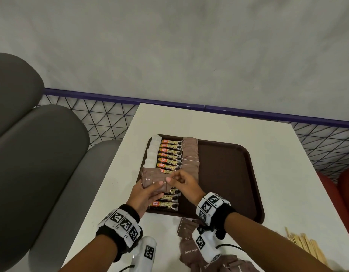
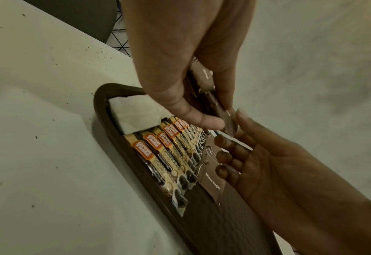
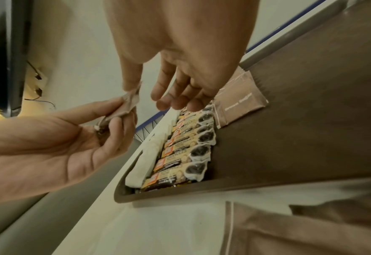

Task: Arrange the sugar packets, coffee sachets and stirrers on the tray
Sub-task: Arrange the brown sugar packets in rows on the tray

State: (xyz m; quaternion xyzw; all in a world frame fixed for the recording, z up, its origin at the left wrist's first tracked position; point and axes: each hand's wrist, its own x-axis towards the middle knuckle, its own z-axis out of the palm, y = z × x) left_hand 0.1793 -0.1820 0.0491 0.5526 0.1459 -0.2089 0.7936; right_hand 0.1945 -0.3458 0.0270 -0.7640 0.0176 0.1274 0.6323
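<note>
While the left hand (image 1: 144, 193) grips a small stack of brown sugar packets (image 1: 154, 178) above the near-left part of the tray (image 1: 228, 173), the right hand (image 1: 186, 180) pinches 1 packet edge with thumb and forefinger, other fingers (image 3: 175, 101) loosely spread. On the tray: white packets (image 1: 153, 154) along the left rim, coffee sachets (image 1: 169, 154) beside them, brown sugar column (image 1: 191, 154) next. More brown packets (image 1: 189, 250) and the stirrers (image 1: 305, 244) lie on the desk (image 1: 277, 154), off the tray.

Risks, as I judge them:
- Packets are thin and slick; the pull may drag 2 out, or fan the stack and spill it onto the sachets.
- Hands hover over the sachet column; a dropped packet or brushing knuckle could skew it.
</note>
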